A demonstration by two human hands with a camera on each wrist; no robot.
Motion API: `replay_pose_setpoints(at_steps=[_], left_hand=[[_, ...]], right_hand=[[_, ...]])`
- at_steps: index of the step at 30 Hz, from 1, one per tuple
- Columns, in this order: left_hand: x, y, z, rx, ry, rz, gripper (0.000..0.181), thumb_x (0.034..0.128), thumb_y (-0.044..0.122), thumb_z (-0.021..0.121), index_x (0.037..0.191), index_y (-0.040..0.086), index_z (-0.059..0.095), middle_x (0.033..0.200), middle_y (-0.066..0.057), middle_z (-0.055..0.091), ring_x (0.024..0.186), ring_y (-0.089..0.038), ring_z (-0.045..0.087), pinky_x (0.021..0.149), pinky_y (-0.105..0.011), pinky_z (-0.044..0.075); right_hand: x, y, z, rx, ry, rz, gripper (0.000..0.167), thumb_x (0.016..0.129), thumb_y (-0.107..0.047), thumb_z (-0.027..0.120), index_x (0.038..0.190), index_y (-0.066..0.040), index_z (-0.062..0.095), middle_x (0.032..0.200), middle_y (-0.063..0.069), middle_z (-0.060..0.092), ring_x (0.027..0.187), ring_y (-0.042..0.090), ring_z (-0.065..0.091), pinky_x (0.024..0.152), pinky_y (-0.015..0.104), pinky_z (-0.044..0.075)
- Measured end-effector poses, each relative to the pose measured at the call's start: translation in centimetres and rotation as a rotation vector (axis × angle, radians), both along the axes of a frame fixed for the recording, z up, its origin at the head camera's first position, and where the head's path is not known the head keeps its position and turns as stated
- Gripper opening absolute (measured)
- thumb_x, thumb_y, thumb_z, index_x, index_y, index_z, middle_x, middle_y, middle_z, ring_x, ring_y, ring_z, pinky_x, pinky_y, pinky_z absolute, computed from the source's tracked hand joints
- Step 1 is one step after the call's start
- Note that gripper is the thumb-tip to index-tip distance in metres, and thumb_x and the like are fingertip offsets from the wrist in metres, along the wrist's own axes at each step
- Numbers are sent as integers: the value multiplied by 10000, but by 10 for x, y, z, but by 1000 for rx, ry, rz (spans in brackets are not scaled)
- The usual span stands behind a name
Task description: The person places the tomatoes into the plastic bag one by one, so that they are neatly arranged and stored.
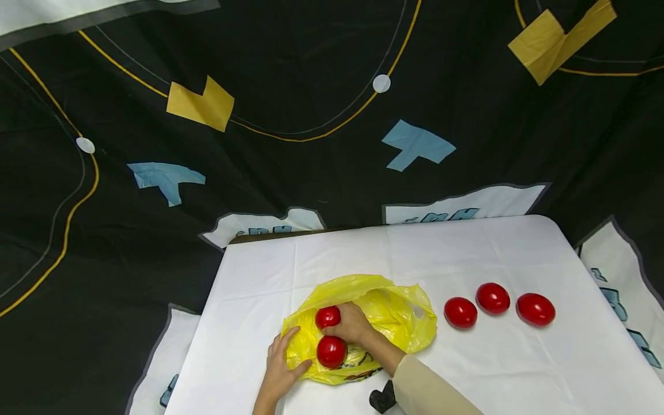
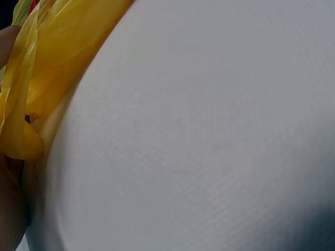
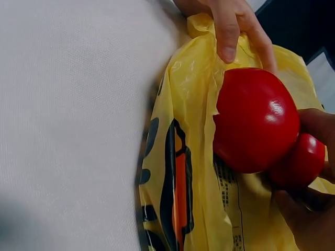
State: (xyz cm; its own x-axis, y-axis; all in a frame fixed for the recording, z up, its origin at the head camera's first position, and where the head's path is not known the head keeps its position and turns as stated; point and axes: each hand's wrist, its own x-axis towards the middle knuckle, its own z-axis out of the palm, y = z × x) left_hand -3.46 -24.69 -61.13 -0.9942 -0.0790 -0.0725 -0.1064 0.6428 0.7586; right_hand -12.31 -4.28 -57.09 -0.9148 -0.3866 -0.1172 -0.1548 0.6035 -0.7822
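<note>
A yellow plastic bag [image 1: 404,328] lies on its side, its mouth spread wide. Two glossy red, tomato-like balls are at its opening: a nearer ball [image 1: 331,352] and a farther ball [image 1: 327,317]. My right hand [image 1: 354,324] reaches into the bag and grips the farther ball between thumb and fingers; the right wrist view shows that gripped ball [image 3: 299,162] partly behind the nearer, larger-looking one. At the bag's left edge, my left hand [image 1: 280,369] holds the rim, with the plastic [image 2: 68,52] between thumb and fingers in the left wrist view.
Three more red balls lie on the white-covered table [image 1: 498,369] to the right: a left ball [image 1: 460,313], a middle ball [image 1: 493,298] and a right ball [image 1: 536,309]. A black object [image 1: 383,397] sits near my right sleeve. Dark patterned cloth [image 1: 311,173] hangs behind.
</note>
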Motion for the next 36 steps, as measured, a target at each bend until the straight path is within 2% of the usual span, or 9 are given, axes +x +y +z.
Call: replay_pose_setpoints(at_steps=[5,16,24,30,36], left_hand=[[0,-1,0,8,-2,-4,792,685,296,825,1380,308,444,1387,-50,376,1307,-309,254,1018,-693,218],[0,0,0,18,5,-5,790,686,311,820,1382,288,448,1398,-65,370,1307,-316,253,1013,-703,214],[0,1,0,21,5,-4,793,681,293,820,1383,279,451,1395,-63,377,1308,-312,254,1021,-698,202],[1,1,-1,24,0,-5,792,686,318,820,1384,278,448,1391,-62,374,1311,-315,247,1016,-707,197],[0,-1,-1,21,1,-5,799,681,318,824,1385,281,448,1387,-56,380,1313,-314,245,1022,-700,190]], right_hand=[[0,2,3,29,-19,4,568,755,-310,781,1239,-102,569,1138,53,626,1051,245,596,883,426,515],[-1,9,4,17,-19,1,533,785,-317,755,1222,-76,567,1113,65,630,1027,236,602,870,397,524],[3,20,12,27,-20,2,599,806,-346,727,1229,42,553,1131,156,620,1039,294,585,878,422,507],[7,31,22,-62,-23,22,606,827,-319,719,1291,8,508,1231,182,572,1073,320,584,869,422,521],[12,46,29,-179,11,37,559,840,-273,717,1292,-14,513,1198,162,585,1059,306,589,888,407,514]])
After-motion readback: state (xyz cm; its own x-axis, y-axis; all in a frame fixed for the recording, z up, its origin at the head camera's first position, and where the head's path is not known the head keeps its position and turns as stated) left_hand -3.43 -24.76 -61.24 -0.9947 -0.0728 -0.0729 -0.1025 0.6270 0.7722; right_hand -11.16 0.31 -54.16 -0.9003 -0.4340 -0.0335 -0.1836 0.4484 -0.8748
